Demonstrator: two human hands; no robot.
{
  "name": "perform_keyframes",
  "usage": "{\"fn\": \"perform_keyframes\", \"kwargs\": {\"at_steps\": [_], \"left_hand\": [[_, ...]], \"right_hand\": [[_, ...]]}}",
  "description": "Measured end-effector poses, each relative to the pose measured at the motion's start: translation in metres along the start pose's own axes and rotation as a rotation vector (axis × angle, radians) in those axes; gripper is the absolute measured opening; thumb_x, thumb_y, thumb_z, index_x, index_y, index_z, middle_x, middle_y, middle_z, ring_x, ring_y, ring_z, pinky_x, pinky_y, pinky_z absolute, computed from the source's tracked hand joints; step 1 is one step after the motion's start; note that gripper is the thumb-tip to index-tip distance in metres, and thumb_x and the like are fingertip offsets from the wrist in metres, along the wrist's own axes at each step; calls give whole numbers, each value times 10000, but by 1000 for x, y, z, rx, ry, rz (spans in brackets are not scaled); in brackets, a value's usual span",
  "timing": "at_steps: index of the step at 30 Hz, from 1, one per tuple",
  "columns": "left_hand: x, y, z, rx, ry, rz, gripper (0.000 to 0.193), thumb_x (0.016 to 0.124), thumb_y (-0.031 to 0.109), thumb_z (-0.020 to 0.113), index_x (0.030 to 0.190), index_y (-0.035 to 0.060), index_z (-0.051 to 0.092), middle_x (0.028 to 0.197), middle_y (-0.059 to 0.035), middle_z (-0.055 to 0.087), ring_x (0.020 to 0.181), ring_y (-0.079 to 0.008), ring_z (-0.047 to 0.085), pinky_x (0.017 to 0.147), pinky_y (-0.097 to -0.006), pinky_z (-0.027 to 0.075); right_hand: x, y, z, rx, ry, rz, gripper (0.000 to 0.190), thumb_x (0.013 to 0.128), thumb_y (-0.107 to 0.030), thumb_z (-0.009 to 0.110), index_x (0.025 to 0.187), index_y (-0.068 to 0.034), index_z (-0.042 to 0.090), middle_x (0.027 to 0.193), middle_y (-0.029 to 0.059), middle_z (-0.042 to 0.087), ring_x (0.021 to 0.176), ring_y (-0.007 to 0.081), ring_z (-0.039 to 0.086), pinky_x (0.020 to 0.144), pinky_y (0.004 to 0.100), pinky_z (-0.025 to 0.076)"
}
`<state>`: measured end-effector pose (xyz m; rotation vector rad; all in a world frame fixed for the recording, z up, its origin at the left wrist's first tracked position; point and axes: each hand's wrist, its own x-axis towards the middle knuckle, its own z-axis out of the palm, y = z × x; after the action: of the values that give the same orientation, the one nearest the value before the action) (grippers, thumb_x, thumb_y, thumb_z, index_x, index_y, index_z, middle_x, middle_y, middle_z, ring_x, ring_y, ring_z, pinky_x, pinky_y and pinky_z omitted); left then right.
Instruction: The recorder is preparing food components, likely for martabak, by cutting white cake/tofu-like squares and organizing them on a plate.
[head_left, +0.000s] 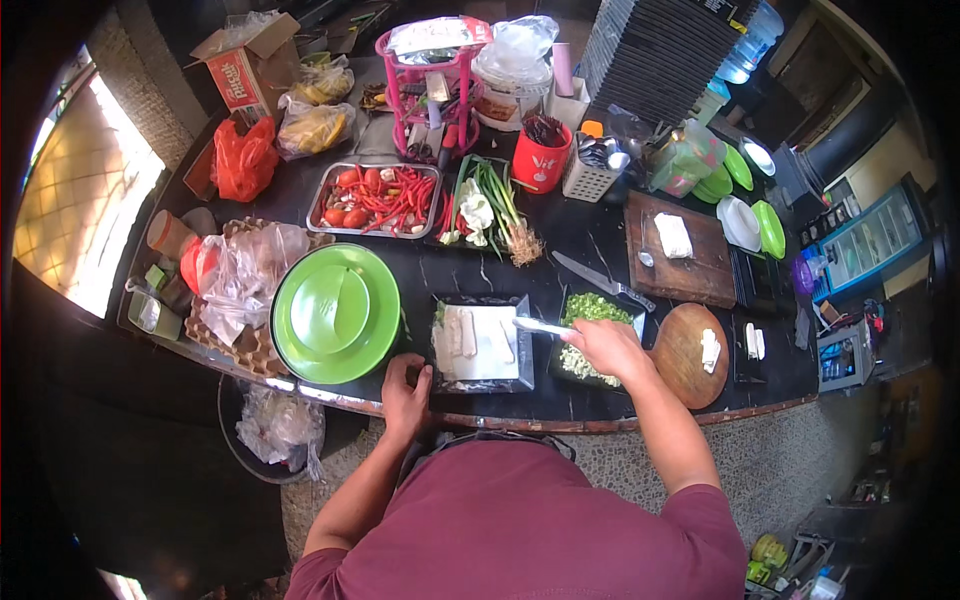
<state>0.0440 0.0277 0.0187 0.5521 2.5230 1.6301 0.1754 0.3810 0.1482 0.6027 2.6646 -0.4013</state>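
Note:
My right hand (609, 349) grips a pair of metal tongs (544, 326), whose tips point left over a dark square plate (525, 379). Whitish strips (466, 331) lie in white batter or liquid on that plate. Under my right forearm and hand is a black tray of chopped green onion (596, 306), with paler chopped pieces at its near end. My left hand (406, 390) rests at the counter's near edge, fingers curled, between the plate and a green lidded container (337, 311); whether it holds anything is unclear.
A kitchen knife (600, 280) lies beyond the tray. To the right are a round wooden board (694, 367) and a square cutting board (671, 277) bearing white pieces. Behind stand a tray of red chillies and tomatoes (375, 201), green onions (499, 199) and a cutlery basket (590, 176). Egg cartons (217, 349) lie left.

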Motion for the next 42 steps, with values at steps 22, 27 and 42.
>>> {"fn": "perform_keyframes", "kwargs": {"at_steps": [22,27,42], "left_hand": [[3,-4,3,-40,-135,-87,339,1005,167,764,1302,25,682,1142,-174,753,996,-330,751,911,-428,590],[2,-9,2,-19,-131,-70,331,1006,165,761,1297,25,686,1145,-175,754,993,-339,750,911,-427,591],[2,-15,2,5,-122,-14,336,1016,127,756,1322,10,683,1130,-141,763,972,-236,738,902,-373,583]], "right_hand": [[9,-32,25,75,-185,-19,521,1170,-518,428,1151,-103,741,1130,231,785,1100,464,739,985,578,561],[7,-43,22,140,-189,-19,504,1160,-503,444,1142,-97,741,1108,242,780,1077,479,732,981,586,553],[16,-59,24,194,-136,21,462,1065,-548,645,1157,-124,803,1079,215,806,1076,444,755,957,546,572]]}}
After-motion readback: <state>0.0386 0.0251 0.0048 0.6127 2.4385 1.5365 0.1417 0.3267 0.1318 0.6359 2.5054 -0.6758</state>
